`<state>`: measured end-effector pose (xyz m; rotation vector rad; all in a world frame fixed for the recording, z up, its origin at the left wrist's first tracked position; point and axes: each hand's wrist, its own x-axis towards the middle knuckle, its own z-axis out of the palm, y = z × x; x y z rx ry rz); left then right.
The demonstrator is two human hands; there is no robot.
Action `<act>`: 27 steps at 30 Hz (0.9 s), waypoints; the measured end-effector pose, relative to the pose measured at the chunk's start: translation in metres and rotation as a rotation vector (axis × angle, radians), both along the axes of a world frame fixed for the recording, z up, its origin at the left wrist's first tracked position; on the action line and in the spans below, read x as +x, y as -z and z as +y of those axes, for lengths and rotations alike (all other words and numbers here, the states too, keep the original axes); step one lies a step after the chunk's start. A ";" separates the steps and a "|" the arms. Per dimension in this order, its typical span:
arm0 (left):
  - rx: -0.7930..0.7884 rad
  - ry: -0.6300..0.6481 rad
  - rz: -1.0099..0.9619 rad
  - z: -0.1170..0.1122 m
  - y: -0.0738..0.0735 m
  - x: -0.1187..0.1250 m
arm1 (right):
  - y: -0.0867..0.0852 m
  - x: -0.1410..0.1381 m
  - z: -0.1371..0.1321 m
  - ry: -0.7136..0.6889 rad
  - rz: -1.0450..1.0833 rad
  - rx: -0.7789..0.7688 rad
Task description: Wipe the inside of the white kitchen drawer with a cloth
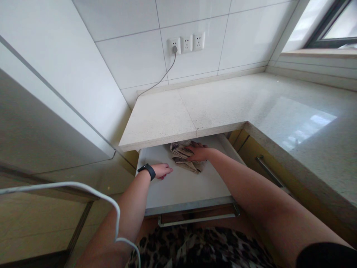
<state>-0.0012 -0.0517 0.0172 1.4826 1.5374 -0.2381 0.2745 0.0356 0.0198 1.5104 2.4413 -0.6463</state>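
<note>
A white drawer [178, 190] is pulled out below the countertop. Inside it lies a crumpled, folded beige-brown cloth [185, 163], toward the back. My right hand [198, 152] is over the cloth's right side, its fingers pressed round the fabric; some fingertips are lost in the folds and under the counter's shade. To the left of the cloth, apart from it, my left hand [163, 171] hangs over the drawer with fingers curled together and nothing visible in them. A dark band is around the left wrist.
A pale stone countertop [223, 100] overhangs the drawer's back and turns along the right. The drawer's metal handle [198, 219] is near my body. A white cable [69, 184] crosses the lower left. Wall sockets [186, 42] hold one plug. A tall white cabinet [61, 70] stands left.
</note>
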 end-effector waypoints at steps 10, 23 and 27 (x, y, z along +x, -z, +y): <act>0.005 0.015 -0.003 0.001 0.003 0.001 | 0.001 0.000 0.000 -0.002 -0.010 0.007; 0.007 0.016 -0.004 0.001 0.005 -0.001 | 0.000 -0.001 -0.001 0.005 -0.012 0.003; 0.004 0.016 -0.001 0.001 0.004 0.001 | -0.002 -0.001 -0.002 0.005 -0.012 0.002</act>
